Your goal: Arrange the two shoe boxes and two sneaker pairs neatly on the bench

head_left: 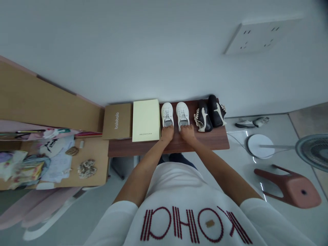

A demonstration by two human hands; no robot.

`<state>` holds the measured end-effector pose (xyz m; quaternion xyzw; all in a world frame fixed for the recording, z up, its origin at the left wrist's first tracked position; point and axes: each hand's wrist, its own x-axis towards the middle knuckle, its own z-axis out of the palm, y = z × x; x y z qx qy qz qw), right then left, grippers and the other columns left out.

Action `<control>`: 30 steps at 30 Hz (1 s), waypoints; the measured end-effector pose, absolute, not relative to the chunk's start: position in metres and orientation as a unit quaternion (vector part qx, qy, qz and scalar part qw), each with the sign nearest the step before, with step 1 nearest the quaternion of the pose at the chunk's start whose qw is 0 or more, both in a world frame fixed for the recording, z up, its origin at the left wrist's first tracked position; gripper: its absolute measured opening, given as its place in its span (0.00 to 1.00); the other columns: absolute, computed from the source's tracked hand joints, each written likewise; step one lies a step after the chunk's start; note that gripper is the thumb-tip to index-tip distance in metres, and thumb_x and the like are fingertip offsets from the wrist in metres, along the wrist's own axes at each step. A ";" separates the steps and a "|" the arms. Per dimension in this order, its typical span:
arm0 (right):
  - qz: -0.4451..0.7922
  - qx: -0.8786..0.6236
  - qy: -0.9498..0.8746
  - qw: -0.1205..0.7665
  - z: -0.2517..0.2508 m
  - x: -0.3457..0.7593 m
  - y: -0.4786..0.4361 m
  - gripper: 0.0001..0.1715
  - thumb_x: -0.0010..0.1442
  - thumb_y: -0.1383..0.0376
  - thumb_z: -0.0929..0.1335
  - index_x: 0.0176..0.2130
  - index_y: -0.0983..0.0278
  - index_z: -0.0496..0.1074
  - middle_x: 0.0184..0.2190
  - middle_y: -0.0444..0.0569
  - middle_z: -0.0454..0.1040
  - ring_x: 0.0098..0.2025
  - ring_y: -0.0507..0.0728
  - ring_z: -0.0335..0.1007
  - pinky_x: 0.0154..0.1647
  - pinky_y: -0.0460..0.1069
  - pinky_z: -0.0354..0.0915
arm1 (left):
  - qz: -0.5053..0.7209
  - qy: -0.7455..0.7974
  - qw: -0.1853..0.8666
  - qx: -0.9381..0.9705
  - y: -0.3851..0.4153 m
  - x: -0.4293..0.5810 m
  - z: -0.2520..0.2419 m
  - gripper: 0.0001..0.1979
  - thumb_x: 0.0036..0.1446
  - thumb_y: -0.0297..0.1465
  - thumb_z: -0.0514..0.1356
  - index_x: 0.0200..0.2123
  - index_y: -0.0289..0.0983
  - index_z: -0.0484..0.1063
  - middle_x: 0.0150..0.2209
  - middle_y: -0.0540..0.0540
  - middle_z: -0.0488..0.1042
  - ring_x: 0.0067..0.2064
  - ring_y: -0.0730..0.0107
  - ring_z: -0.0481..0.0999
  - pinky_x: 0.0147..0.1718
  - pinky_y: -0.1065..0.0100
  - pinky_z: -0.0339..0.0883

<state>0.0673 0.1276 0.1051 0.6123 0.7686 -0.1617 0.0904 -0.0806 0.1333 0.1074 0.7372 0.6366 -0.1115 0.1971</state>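
Two white sneakers stand side by side on a dark wooden bench, toes toward the wall. My left hand grips the heel of the left white shoe. At the heel of the right white shoe, my right hand has its fingers closed. Both shoes rest on the bench. To their right is a pair of black shoes with cream laces, one leaning by the other. A pale yellow box sits just left of the white shoes, beside a brown box.
A cluttered desk adjoins the bench on the left. On the floor at right are a pink stool, a fan with a round base, and another pair of shoes. A socket panel is on the wall.
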 end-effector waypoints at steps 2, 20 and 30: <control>-0.145 0.609 0.778 0.057 0.111 0.079 0.124 0.18 0.69 0.62 0.62 0.50 0.68 0.75 0.50 0.64 0.78 0.53 0.67 0.69 0.63 0.62 0.49 | -0.082 0.642 0.178 0.742 0.134 -0.077 0.113 0.16 0.68 0.31 0.56 0.55 0.30 0.67 0.50 0.31 0.78 0.56 0.50 0.75 0.54 0.59 0.63; -0.228 0.771 0.592 0.061 0.084 0.327 0.166 0.34 0.53 0.54 0.75 0.54 0.70 0.73 0.48 0.60 0.78 0.50 0.67 0.74 0.50 0.54 0.68 | 0.047 0.555 0.424 0.714 0.136 0.078 0.080 0.23 0.60 0.30 0.66 0.56 0.29 0.68 0.57 0.29 0.73 0.60 0.53 0.73 0.59 0.58 0.65; -0.214 0.730 0.646 0.054 0.086 0.316 0.171 0.20 0.56 0.52 0.73 0.43 0.63 0.75 0.38 0.53 0.81 0.43 0.65 0.76 0.41 0.50 0.65 | -0.043 0.527 0.374 0.762 0.161 0.096 0.094 0.19 0.65 0.33 0.60 0.57 0.34 0.67 0.53 0.34 0.78 0.57 0.53 0.77 0.55 0.58 0.69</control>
